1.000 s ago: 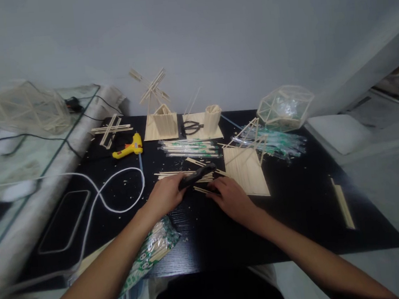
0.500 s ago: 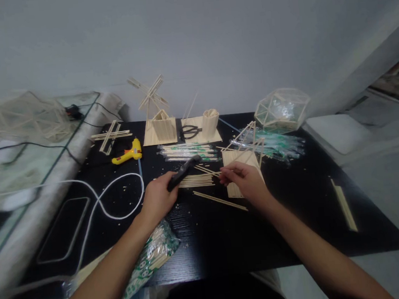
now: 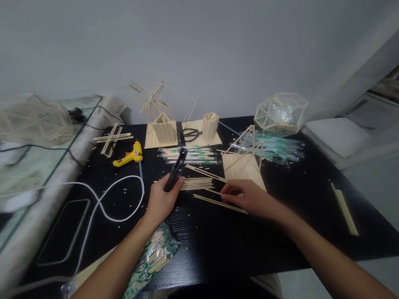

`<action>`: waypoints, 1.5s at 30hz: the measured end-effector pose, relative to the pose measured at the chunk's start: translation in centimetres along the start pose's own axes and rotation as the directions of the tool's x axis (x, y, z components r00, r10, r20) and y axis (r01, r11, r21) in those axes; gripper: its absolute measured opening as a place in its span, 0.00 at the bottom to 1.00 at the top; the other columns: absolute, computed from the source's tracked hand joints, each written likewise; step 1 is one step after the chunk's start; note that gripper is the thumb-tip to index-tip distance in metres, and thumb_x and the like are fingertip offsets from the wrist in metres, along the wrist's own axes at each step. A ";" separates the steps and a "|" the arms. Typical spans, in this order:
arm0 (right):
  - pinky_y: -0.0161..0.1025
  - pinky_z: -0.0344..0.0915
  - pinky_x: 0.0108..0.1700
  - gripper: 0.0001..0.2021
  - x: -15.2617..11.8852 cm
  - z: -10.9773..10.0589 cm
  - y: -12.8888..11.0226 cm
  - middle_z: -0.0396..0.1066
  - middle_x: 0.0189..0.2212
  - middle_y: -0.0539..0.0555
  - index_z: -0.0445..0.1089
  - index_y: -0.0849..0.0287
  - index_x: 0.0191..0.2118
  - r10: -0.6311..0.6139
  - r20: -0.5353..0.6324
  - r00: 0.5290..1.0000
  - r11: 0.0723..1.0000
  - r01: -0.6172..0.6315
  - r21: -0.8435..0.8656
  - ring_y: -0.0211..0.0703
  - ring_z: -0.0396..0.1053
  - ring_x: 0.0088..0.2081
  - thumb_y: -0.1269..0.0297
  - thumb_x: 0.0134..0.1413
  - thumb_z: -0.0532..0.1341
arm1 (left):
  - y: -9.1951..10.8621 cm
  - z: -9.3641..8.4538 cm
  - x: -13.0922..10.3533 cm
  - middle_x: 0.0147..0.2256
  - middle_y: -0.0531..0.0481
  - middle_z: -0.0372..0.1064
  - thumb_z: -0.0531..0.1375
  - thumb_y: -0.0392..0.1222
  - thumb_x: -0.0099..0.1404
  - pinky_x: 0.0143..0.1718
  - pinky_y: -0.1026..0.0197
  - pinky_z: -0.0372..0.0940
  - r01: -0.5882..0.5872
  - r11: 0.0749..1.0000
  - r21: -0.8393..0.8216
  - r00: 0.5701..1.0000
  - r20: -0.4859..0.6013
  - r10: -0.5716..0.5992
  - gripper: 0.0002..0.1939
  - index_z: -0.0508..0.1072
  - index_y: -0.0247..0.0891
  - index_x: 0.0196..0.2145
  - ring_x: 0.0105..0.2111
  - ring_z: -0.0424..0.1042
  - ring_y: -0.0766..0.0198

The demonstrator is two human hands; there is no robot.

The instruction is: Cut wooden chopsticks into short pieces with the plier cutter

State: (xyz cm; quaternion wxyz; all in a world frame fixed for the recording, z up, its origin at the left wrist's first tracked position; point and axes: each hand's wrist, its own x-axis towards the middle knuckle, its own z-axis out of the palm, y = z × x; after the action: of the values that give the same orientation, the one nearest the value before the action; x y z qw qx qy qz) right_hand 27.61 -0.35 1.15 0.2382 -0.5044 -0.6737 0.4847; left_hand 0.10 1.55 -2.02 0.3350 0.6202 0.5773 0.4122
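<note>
My left hand (image 3: 162, 197) is closed around a black pliers-like tool (image 3: 175, 170), which points up and away; its exact kind is unclear. My right hand (image 3: 244, 194) pinches the near end of a thin wooden stick (image 3: 210, 189), which slants up to the left over a row of loose sticks (image 3: 197, 183). Two more sticks (image 3: 219, 203) lie on the table just in front of this hand. Behind it stands a wooden board with a stick frame (image 3: 241, 164), partly hidden by the hand.
A yellow glue gun (image 3: 129, 155), a windmill model (image 3: 165, 129) and a round stick holder (image 3: 211, 127) stand at the back of the black table (image 3: 230, 245). Wrapped sticks (image 3: 153, 252) lie by my left forearm. A white cable (image 3: 90, 190) loops at left.
My right hand has moved down and slightly toward me, with the stick now slanting lower. The black tool in my left hand has turned more upright.
</note>
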 end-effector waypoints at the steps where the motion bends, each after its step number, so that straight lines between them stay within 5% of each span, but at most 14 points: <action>1: 0.41 0.69 0.40 0.05 0.3 0.6 -0.5 0.79 0.30 0.52 0.75 0.57 0.35 -0.032 0.012 0.999 0.999 0.032 -0.028 0.44 0.76 0.34 0.62 0.58 0.65 | 0.1 0.2 -0.2 0.29 0.53 0.72 0.62 0.55 0.65 0.35 0.64 0.62 -0.017 1.000 0.004 1.000 0.022 0.016 0.18 0.76 0.36 0.33 0.31 0.69 0.63; 9: 0.38 0.67 0.39 0.06 3.7 4.2 -3.8 0.79 0.32 0.51 0.76 0.57 0.41 -0.193 -0.010 0.981 0.979 0.192 -0.073 0.41 0.75 0.33 0.68 0.62 0.62 | 0.9 0.4 -1.0 0.29 0.53 0.72 0.59 0.51 0.69 0.34 0.64 0.61 -0.122 0.992 0.027 0.986 0.119 0.118 0.16 0.75 0.36 0.34 0.30 0.68 0.65; 16: 0.37 0.68 0.36 0.09 5.3 3.9 -4.6 0.76 0.29 0.51 0.76 0.58 0.41 -0.283 -0.207 0.937 0.932 0.320 0.173 0.40 0.73 0.31 0.59 0.62 0.63 | 1.6 -0.6 -0.7 0.37 0.52 0.74 0.57 0.50 0.72 0.41 0.61 0.64 -0.134 0.988 0.078 0.990 0.048 0.131 0.13 0.72 0.39 0.45 0.37 0.72 0.61; 22: 0.39 0.68 0.38 0.08 5.4 3.9 -4.3 0.78 0.33 0.52 0.77 0.57 0.39 -0.318 -0.297 0.900 0.911 0.377 0.168 0.42 0.74 0.34 0.58 0.62 0.64 | 1.4 -0.5 -0.6 0.40 0.49 0.74 0.56 0.49 0.71 0.43 0.58 0.65 -0.186 0.953 0.239 0.981 0.097 0.167 0.14 0.71 0.39 0.48 0.40 0.74 0.58; 31: 0.37 0.65 0.34 0.11 5.1 3.4 -4.7 0.75 0.27 0.51 0.74 0.59 0.31 -0.348 -0.299 0.889 0.924 0.379 0.051 0.40 0.70 0.30 0.61 0.64 0.61 | 1.4 -0.6 -0.7 0.44 0.45 0.75 0.56 0.47 0.71 0.45 0.55 0.66 -0.225 0.927 0.301 0.973 0.128 0.194 0.14 0.69 0.39 0.50 0.44 0.74 0.55; 45: 0.36 0.61 0.32 0.13 4.9 3.3 -5.0 0.73 0.25 0.49 0.73 0.59 0.28 -0.356 -0.304 0.884 0.931 0.364 -0.032 0.37 0.68 0.27 0.63 0.64 0.61 | 1.6 -0.7 -0.9 0.31 0.51 0.71 0.56 0.48 0.70 0.33 0.60 0.61 -0.185 0.922 0.340 0.978 0.153 0.140 0.09 0.67 0.40 0.40 0.30 0.71 0.60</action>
State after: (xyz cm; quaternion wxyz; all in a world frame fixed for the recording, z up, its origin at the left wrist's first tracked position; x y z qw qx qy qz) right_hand 20.82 2.63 3.40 0.4317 -0.4361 -0.7041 0.3573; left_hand 0.21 0.47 -0.36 0.2190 0.7407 0.5660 0.2884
